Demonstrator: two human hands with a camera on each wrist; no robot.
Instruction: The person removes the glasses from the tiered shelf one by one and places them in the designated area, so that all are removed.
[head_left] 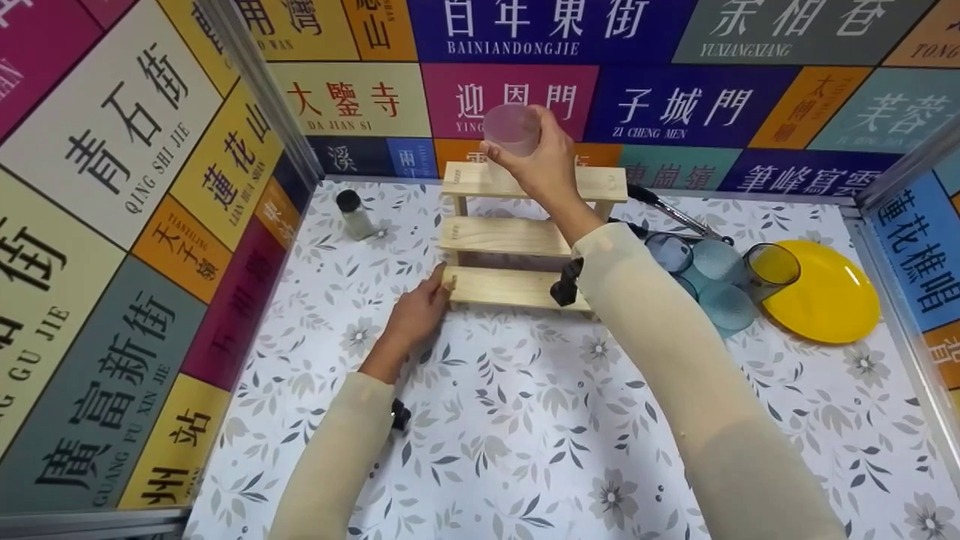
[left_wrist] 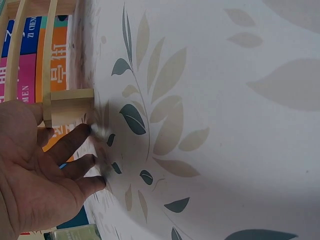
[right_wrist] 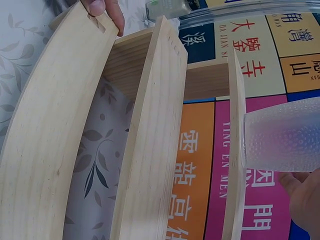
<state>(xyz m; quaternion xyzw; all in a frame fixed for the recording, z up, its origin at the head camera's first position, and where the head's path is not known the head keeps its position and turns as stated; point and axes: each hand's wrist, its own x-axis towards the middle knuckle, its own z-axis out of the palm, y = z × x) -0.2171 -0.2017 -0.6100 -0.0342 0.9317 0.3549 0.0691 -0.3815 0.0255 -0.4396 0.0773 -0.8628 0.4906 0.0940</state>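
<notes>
A three-tier wooden stand [head_left: 517, 287] stands on the table, its steps rising toward the back wall. My right hand [head_left: 551, 161] holds a frosted clear tumbler [head_left: 510, 126] upright at the top step. In the right wrist view the tumbler [right_wrist: 280, 135] has its base right at the top plank [right_wrist: 237, 150], with fingers beside it. My left hand [head_left: 418, 309] grips the left end of the lowest step. Left thumb and finger pinch the plank's end [left_wrist: 72, 95] in the left wrist view, while the other fingers extend toward the table.
Several tinted glasses [head_left: 726, 306] cluster right of the stand, under my right forearm. A yellow plate [head_left: 832, 300] lies beside them, overlapped by a dark glass [head_left: 771, 271]. Behind is a black-and-silver utensil [head_left: 671, 210]. A small black-capped bottle [head_left: 355, 216] stands at left. Printed walls enclose the table.
</notes>
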